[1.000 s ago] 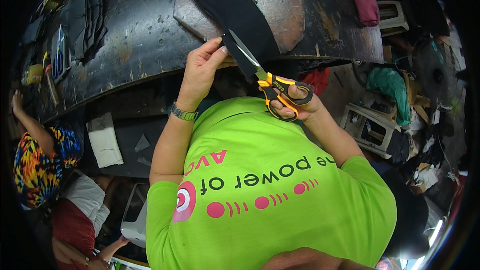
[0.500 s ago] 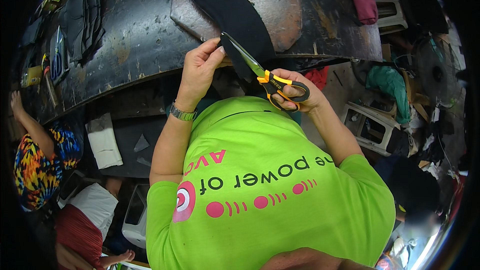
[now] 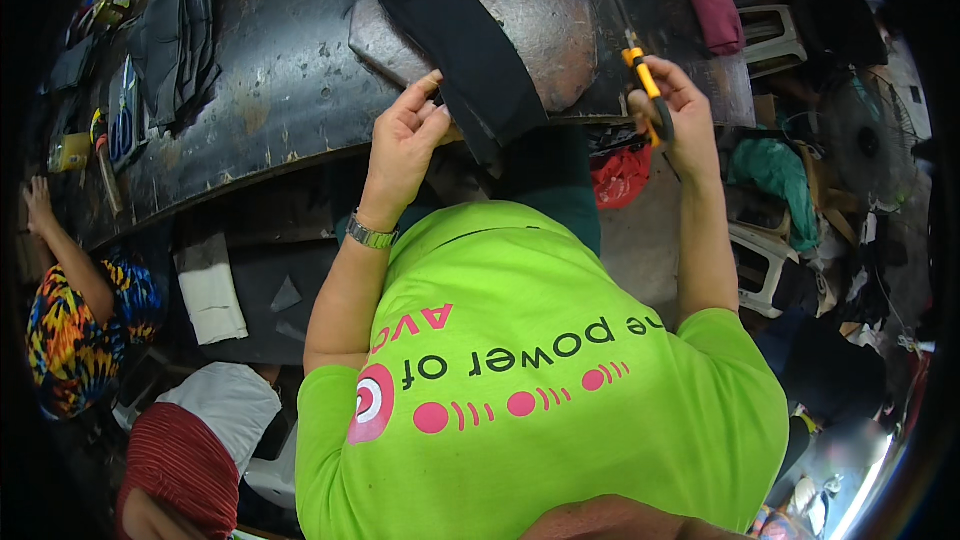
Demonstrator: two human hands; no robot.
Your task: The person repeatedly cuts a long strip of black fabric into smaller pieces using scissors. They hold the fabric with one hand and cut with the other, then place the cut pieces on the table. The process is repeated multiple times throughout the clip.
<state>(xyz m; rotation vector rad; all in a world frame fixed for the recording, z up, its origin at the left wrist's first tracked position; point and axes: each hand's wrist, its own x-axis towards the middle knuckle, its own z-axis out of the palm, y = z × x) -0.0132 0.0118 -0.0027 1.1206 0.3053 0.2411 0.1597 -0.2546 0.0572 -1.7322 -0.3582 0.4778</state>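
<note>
A long strip of black cloth (image 3: 480, 55) lies across a flat, worn brownish slab (image 3: 545, 25), its near end hanging over the table's front edge. My left hand (image 3: 403, 135) is closed at the left edge of the cloth, with thumb and forefinger at that edge; what lies between the fingertips is partly hidden. Off to the right, my right hand (image 3: 683, 115) grips scissors (image 3: 640, 70) by their yellow and black handles. The blades point away over the table, apart from the cloth, and look closed together.
On the dark table (image 3: 290, 60), stacked black pieces (image 3: 175, 45), blue-handled scissors (image 3: 122, 130) and a hammer (image 3: 105, 165) lie at left. A maroon roll (image 3: 708, 0) lies at far right. Beyond the edge are a red bag (image 3: 620, 178), a fan (image 3: 868, 140) and people seated at left.
My right hand has swung the scissors away from the cloth, right and farther over the table, and the blades have closed. My left hand stays at the cloth's edge.
</note>
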